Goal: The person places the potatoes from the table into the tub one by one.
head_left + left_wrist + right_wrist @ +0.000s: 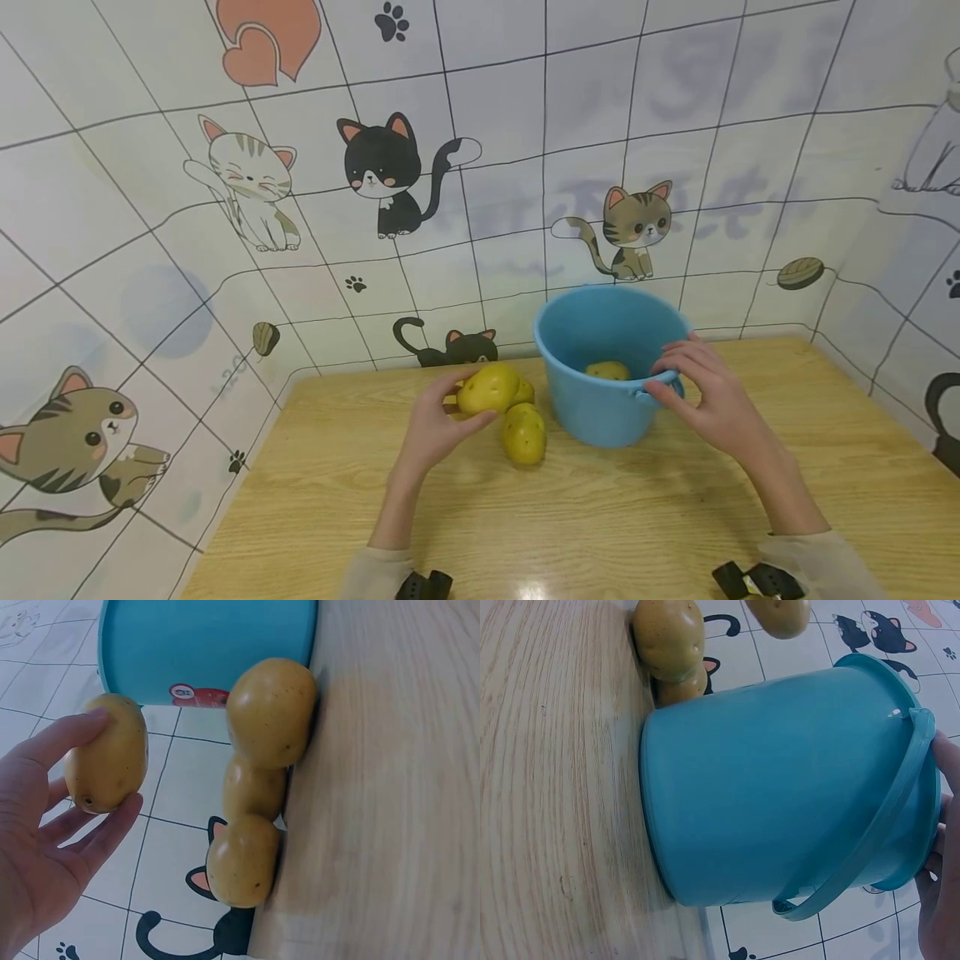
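My left hand (437,421) grips a yellow potato (489,389) between thumb and fingers, raised above the table to the left of the bucket. In the left wrist view that potato (112,754) is held up off the wood, apart from three others. Those potatoes lie in a row on the table; the nearest potato (524,434) sits by the bucket's base. My right hand (705,392) holds the rim of the blue bucket (600,408) at its right side, thumb outside and fingers over the edge. Inside the bucket one potato (607,370) shows.
The wooden table (600,517) backs onto a tiled-pattern wall (510,208) printed with cartoon cats. The bucket's handle (870,832) hangs down along its outer side. Light sleeves and dark wrist straps show at the lower edge of the head view.
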Available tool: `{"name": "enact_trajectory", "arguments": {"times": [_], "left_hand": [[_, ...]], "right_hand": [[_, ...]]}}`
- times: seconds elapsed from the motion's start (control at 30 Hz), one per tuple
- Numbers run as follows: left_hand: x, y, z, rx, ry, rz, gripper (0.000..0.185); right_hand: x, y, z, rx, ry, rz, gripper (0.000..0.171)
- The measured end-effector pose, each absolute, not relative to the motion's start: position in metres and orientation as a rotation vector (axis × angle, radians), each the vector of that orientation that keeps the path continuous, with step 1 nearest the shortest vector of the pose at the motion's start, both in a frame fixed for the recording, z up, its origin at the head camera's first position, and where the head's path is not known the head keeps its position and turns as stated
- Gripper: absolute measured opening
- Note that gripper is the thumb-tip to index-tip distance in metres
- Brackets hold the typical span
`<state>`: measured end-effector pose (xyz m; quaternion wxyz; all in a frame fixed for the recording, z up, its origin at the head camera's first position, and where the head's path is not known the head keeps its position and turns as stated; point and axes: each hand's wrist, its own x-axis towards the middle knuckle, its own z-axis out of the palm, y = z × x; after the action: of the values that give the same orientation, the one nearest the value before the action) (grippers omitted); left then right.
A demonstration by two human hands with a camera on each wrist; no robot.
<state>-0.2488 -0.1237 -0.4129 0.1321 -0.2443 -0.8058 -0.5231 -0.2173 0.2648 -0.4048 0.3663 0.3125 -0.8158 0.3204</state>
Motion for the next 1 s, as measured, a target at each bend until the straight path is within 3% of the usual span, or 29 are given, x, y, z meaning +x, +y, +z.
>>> {"name": "enact_trajectory", "arguments": {"times": [0.47,1.0], "left_hand": [[-0.224,-0.097,-0.369,-0.665,-2.174,-1.573,0.058],[-0.242,-0.075,-0.385,-0.668,-2.034,-1.669,0.061]], "right_hand": [[-0.218,0.264,-0.405,0.803,-2.097,0.834,0.016],[-0.217,0.264,-0.404,0.793,-2.106,0.831,0.016]]}}
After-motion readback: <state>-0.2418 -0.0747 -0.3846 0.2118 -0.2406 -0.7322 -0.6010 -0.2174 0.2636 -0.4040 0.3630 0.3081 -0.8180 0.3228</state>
